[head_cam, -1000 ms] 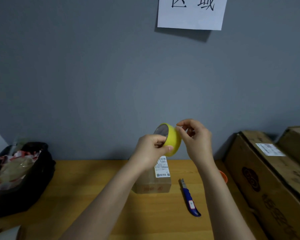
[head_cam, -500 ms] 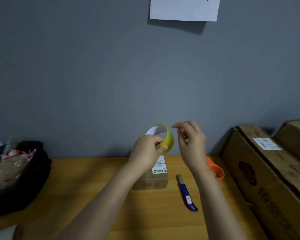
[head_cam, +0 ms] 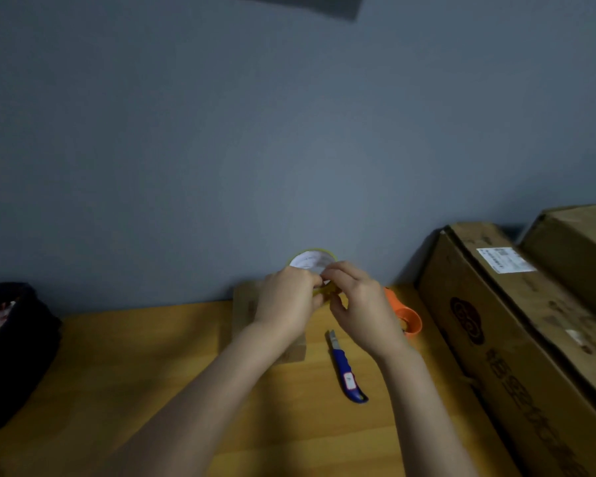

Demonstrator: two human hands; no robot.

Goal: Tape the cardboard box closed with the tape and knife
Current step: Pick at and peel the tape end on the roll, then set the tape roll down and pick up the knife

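A yellow roll of tape [head_cam: 311,261] is held up in front of the wall, above the table's back edge. My left hand [head_cam: 286,297] grips its near side. My right hand [head_cam: 355,301] pinches at the roll's lower rim, fingers touching the left hand's. A small cardboard box [head_cam: 246,304] sits on the wooden table under my left hand, mostly hidden by hand and forearm. A blue-handled utility knife [head_cam: 346,371] lies on the table to the right of the box, blade end pointing away from me.
An orange tape dispenser [head_cam: 406,318] rests behind my right wrist. Large cardboard cartons [head_cam: 516,321] line the right side. A black bag [head_cam: 14,346] with wrappers sits at the left edge. A grey wall rises directly behind the wooden table [head_cam: 135,366].
Both hands and the roll have dropped lower toward the small box. My right hand, apart from the roll half a second ago, now pinches it. The view has tilted, so the wall paper is nearly gone.
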